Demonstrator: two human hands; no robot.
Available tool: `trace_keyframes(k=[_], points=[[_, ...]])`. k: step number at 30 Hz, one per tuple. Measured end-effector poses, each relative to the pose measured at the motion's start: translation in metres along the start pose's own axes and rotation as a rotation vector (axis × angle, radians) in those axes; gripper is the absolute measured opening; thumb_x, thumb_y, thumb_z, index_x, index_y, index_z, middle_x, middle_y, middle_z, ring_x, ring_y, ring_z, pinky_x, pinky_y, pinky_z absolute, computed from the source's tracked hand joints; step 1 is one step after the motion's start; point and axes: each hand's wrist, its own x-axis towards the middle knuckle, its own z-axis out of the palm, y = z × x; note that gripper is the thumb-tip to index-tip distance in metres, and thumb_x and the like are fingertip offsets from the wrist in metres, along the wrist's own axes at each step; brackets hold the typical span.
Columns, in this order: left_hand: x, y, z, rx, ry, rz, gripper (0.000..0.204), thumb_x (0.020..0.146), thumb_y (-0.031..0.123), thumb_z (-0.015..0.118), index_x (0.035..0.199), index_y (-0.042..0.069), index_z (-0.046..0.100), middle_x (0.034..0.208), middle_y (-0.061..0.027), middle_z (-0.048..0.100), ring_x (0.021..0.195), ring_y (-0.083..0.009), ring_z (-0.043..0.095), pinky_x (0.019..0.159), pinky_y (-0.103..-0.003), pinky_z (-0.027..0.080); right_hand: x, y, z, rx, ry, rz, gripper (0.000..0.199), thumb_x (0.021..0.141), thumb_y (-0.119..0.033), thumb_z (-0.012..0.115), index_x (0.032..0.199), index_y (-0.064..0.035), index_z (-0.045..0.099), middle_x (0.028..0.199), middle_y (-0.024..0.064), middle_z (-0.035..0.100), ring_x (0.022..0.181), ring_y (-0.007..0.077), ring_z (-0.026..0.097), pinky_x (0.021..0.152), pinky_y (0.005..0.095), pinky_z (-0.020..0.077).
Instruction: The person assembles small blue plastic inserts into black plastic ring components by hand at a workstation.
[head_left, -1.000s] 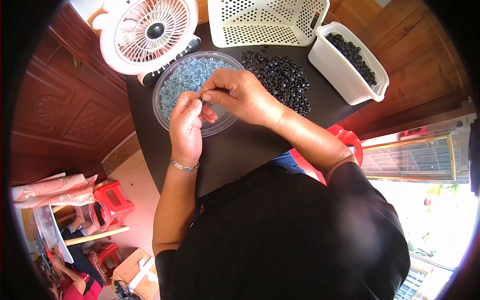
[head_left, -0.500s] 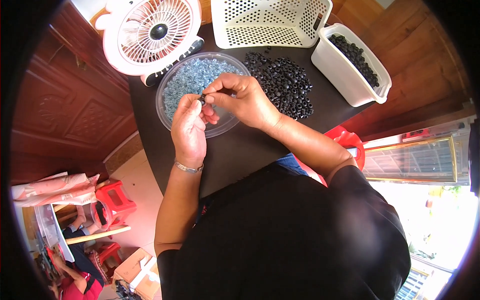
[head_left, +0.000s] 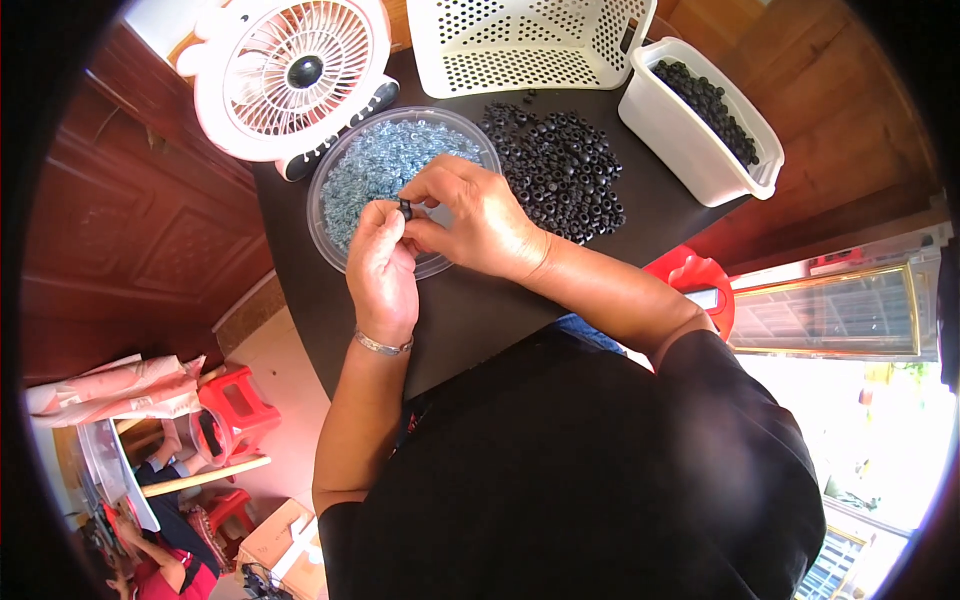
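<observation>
My left hand (head_left: 384, 275) pinches a small black ring-shaped piece (head_left: 405, 209) between thumb and fingers. Against the same piece, the thumb and fingers of my right hand (head_left: 485, 225) are closed from the other side. Both hands are over the near edge of a clear round tub (head_left: 316, 228), which holds many transparent bluish pieces (head_left: 372, 160). A heap of small black ring-shaped parts (head_left: 565, 175) lies on the dark table to the right of the tub. My fingers partly cover the piece, so its details are hard to make out.
A pink-and-white fan (head_left: 305, 110) stands at the back left of the dark table (head_left: 455, 325). Behind the heap is a white perforated basket (head_left: 530, 72); at right, a white bin (head_left: 672, 150) holds black parts. Another person (head_left: 175, 565) sits at lower left near red stools (head_left: 245, 405).
My right hand has shifted slightly left and down, its fingers changing position around the black piece. My left hand still grips it. The whole view has shifted slightly.
</observation>
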Motion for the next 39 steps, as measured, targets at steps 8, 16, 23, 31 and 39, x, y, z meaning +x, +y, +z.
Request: trace_keyframes(k=[8, 16, 23, 31, 39], points=[[-0.004, -0.01, 0.005, -0.008, 0.145, 0.036, 0.012, 0.095, 0.014, 0.044, 0.089, 0.006, 0.049, 0.082, -0.0008, 0.048, 0.075, -0.0107, 0.048, 0.074, -0.027, 0.041, -0.002, -0.001, 0.0, -0.203, -0.004, -0.169, 0.024, 0.065, -0.006, 0.071, 0.086, -0.0041, 0.06, 0.079, 0.0099, 0.061, 0.072, 0.0286, 0.062, 0.064, 0.037, 0.0517], [-0.007, -0.013, -0.005, 0.08, 0.094, 0.091, 0.017, 0.096, 0.016, 0.044, 0.081, 0.008, 0.05, 0.075, 0.0034, 0.044, 0.069, -0.0047, 0.039, 0.061, -0.022, 0.032, -0.004, -0.006, 0.004, -0.265, -0.062, -0.257, 0.015, 0.068, -0.009, 0.066, 0.079, -0.0044, 0.057, 0.074, 0.0085, 0.056, 0.068, 0.0275, 0.058, 0.061, 0.0363, 0.0484], [-0.005, -0.002, 0.01, 0.166, -0.042, 0.077, 0.016, 0.096, 0.02, 0.045, 0.092, 0.006, 0.051, 0.077, -0.0011, 0.052, 0.068, -0.0087, 0.048, 0.064, -0.023, 0.041, 0.012, -0.017, -0.049, -0.412, 0.016, -0.246, 0.022, 0.066, -0.018, 0.074, 0.08, -0.0072, 0.06, 0.074, 0.009, 0.059, 0.07, 0.0286, 0.06, 0.061, 0.0377, 0.05], [-0.002, 0.007, 0.002, 0.263, 0.044, 0.045, 0.018, 0.096, 0.022, 0.047, 0.092, 0.005, 0.053, 0.077, -0.0055, 0.058, 0.062, -0.0122, 0.054, 0.061, -0.024, 0.043, 0.027, 0.019, -0.213, -1.106, 0.587, -0.023, 0.026, 0.076, -0.017, 0.068, 0.101, -0.0083, 0.068, 0.101, 0.0118, 0.064, 0.095, 0.0261, 0.06, 0.085, 0.0366, 0.0483], [-0.001, 0.004, -0.004, 0.253, 0.046, 0.001, 0.017, 0.094, 0.021, 0.049, 0.092, 0.005, 0.054, 0.077, -0.0055, 0.057, 0.064, -0.0132, 0.053, 0.061, -0.025, 0.042, -0.024, 0.044, -0.213, -0.71, 0.242, 0.217, 0.02, 0.077, -0.018, 0.066, 0.093, -0.0056, 0.069, 0.091, 0.0135, 0.066, 0.088, 0.0307, 0.063, 0.079, 0.0396, 0.0492]])
